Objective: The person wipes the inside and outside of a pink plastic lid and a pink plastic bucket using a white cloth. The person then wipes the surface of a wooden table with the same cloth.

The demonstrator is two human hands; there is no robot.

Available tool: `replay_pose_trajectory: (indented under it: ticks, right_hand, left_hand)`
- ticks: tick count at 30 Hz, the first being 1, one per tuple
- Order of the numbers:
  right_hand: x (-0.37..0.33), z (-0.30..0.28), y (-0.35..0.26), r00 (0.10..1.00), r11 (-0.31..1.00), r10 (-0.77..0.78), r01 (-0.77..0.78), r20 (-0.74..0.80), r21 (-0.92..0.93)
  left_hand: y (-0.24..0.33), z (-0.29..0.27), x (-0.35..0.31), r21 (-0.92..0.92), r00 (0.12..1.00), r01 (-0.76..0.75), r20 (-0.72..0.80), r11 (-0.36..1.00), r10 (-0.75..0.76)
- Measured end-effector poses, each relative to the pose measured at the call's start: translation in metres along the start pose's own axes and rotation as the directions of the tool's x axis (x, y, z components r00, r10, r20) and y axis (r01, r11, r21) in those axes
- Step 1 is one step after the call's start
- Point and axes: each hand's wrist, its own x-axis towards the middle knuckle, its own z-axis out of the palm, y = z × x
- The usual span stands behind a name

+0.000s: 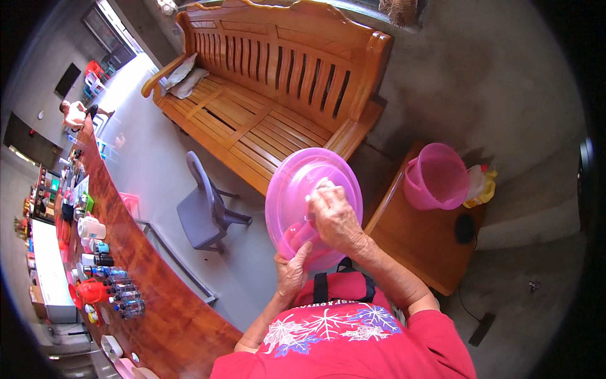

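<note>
A round, see-through pink plastic vessel (287, 170), basin-like or bucket-like, is held up tilted in front of my chest. My left hand (292, 271) grips its near left edge, thumb on the outside; the fingers show dimly through the pink plastic. Over the middle of the vessel, my right hand (334, 218) is closed with fingers bunched around a small white wad (326, 184), cloth or tissue, pressed to the surface. Part of the vessel's lower side is hidden behind my hands.
To the right, a low wooden table (410, 252) bears a pink bucket (435, 177) and a yellow bottle (483, 189). A wooden bench (252, 120) stands ahead, with a grey chair (205, 211) before it. Bottles crowd the long counter (170, 335) at left; a person (76, 117) sits far off.
</note>
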Motion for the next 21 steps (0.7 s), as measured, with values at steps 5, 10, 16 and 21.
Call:
replay_pose_trajectory:
  ticks: [5,10,16,21]
  right_hand:
    - [-0.036,-0.027,0.024,0.954,0.976,-0.154,0.107,0.255,0.19]
    - [-0.067,-0.086,0.075,0.569,0.983,0.158,-0.17,0.807,-0.073]
    - [-0.023,-0.08,0.077,0.996,0.971,0.004,0.018,-0.092,0.238]
    - [-0.046,-0.043,0.096,0.997,0.987,0.045,-0.033,-0.07,0.159]
  left_hand:
    - [-0.006,0.013,0.012,0.048,1.0,0.0,-0.01,0.999,0.0]
    - [-0.018,0.015,0.016,0.067,1.0,-0.008,-0.025,0.998,0.01]
    - [-0.019,0.037,0.015,0.083,0.995,0.056,0.078,0.995,-0.063]
    - [-0.017,0.045,0.015,0.087,0.99,0.063,0.123,0.994,-0.073]
